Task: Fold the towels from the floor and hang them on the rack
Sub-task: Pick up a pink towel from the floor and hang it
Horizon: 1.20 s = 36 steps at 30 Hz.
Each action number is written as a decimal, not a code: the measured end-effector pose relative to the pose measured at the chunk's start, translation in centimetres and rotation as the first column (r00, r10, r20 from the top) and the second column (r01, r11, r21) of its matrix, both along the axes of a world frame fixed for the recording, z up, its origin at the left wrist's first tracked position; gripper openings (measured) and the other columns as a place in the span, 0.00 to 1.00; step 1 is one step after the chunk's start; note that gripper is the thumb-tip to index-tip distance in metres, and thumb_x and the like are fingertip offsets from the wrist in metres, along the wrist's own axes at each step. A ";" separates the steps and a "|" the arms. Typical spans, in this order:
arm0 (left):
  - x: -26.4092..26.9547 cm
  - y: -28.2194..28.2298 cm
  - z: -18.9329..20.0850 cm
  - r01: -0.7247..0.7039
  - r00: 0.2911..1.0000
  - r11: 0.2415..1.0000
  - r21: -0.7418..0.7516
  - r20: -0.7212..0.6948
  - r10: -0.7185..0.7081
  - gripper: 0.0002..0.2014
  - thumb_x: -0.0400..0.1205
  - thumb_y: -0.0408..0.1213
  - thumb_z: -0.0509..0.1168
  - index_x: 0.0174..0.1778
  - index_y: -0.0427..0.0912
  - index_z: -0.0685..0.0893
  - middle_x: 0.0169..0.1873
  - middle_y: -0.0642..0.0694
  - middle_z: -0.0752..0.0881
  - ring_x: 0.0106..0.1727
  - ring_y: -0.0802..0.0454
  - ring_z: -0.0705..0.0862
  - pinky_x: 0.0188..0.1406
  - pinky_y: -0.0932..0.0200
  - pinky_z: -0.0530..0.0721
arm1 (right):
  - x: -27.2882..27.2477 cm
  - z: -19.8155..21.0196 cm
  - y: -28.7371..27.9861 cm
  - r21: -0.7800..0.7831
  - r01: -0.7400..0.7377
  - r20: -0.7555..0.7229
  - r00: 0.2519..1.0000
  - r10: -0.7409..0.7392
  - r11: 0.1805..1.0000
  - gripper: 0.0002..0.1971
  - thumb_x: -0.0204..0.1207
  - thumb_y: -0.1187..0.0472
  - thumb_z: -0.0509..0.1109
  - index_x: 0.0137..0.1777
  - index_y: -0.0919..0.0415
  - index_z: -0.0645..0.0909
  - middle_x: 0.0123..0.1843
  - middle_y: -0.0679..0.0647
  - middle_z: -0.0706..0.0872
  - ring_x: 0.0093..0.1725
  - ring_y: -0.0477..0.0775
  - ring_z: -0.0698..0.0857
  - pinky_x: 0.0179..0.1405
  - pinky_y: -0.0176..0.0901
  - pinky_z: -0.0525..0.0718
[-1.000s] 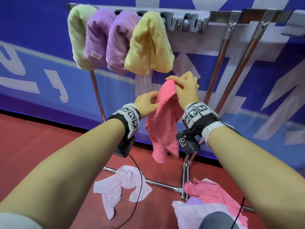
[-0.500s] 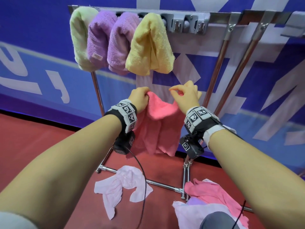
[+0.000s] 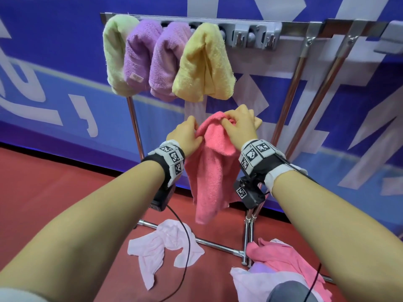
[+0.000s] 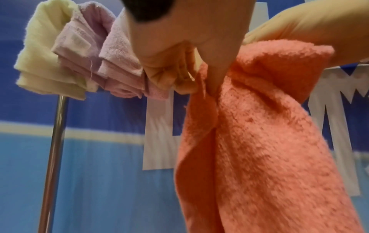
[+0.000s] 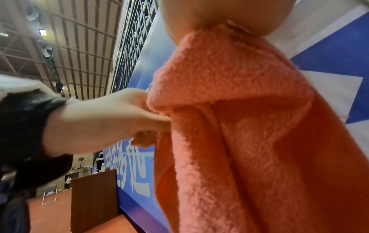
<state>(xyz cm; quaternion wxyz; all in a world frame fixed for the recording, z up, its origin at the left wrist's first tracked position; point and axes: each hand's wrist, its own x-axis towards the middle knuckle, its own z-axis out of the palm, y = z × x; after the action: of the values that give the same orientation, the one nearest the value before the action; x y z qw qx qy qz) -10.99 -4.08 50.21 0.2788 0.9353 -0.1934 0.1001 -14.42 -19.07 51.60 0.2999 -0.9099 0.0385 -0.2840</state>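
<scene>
Holding the coral-pink towel (image 3: 209, 171) mid-air under the rack (image 3: 250, 20); our left hand (image 3: 185, 138) pinches its side fold, right hand (image 3: 239, 125) clamps the bunched top; green, two purple and yellow towels (image 3: 205, 62) hang just above; pale pink towel (image 3: 161, 245) and a pink heap (image 3: 281, 258) lie on the red floor by the rack feet; left wrist view alone shows our thumb tucked into the fold; right wrist view shows white banner characters, unreadable; purple towel's label too small to read.
</scene>
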 end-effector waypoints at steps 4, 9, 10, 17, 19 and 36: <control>-0.3 -0.5 -0.5 0.026 0.997 0.997 -0.073 -0.073 -0.032 0.05 0.76 0.36 0.63 0.44 0.40 0.75 0.48 0.37 0.83 0.50 0.39 0.81 0.48 0.50 0.80 | -0.3 0.5 -0.3 0.046 -0.013 0.041 0.999 0.011 0.999 0.11 0.82 0.55 0.61 0.53 0.54 0.85 0.48 0.49 0.70 0.57 0.51 0.67 0.50 0.38 0.52; 0.0 -0.9 0.0 -0.021 1.000 0.994 -0.112 -0.012 0.019 0.11 0.78 0.26 0.56 0.30 0.41 0.67 0.44 0.29 0.83 0.47 0.34 0.80 0.39 0.52 0.71 | -0.4 0.6 -1.2 0.035 0.055 0.030 0.998 -0.056 0.998 0.11 0.82 0.55 0.61 0.52 0.54 0.85 0.47 0.48 0.70 0.59 0.53 0.68 0.46 0.38 0.50; 0.2 -0.9 0.1 -0.033 0.999 0.990 -0.138 0.007 0.034 0.10 0.78 0.25 0.55 0.32 0.39 0.69 0.44 0.28 0.83 0.47 0.34 0.79 0.39 0.53 0.70 | -0.4 0.5 -1.3 0.019 0.074 0.009 0.997 -0.074 0.997 0.11 0.81 0.54 0.61 0.51 0.54 0.85 0.47 0.48 0.70 0.60 0.53 0.68 0.45 0.38 0.50; 0.9 -1.1 1.6 0.044 0.999 0.967 -0.251 0.041 -0.035 0.12 0.80 0.24 0.54 0.53 0.32 0.81 0.53 0.35 0.84 0.55 0.39 0.81 0.50 0.61 0.71 | -1.0 -0.3 -2.2 0.051 0.064 -0.107 0.993 -0.058 0.997 0.12 0.77 0.57 0.64 0.56 0.47 0.84 0.43 0.45 0.68 0.61 0.53 0.68 0.50 0.38 0.51; 0.8 -1.3 1.9 0.106 0.993 0.964 -0.244 0.068 -0.092 0.13 0.79 0.23 0.55 0.53 0.34 0.83 0.53 0.37 0.85 0.55 0.42 0.82 0.51 0.65 0.71 | -1.3 -0.4 -1.6 0.060 -0.011 -0.108 0.994 0.018 0.998 0.11 0.75 0.49 0.68 0.56 0.45 0.84 0.42 0.44 0.67 0.58 0.50 0.67 0.52 0.39 0.53; -1.0 -1.4 1.6 -0.036 0.998 0.993 -0.111 0.038 0.041 0.19 0.84 0.49 0.56 0.38 0.38 0.82 0.35 0.46 0.80 0.45 0.43 0.79 0.57 0.52 0.67 | -0.4 -0.3 1.2 0.122 -0.037 -0.026 0.999 0.041 0.992 0.13 0.79 0.52 0.65 0.56 0.57 0.84 0.47 0.52 0.77 0.61 0.56 0.73 0.59 0.45 0.60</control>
<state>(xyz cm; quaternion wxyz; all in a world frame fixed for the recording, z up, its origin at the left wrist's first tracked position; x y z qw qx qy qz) -12.00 -5.51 51.86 0.3243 0.9198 -0.1750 0.1347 -14.78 -17.88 51.33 0.3598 -0.8945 0.0422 -0.2620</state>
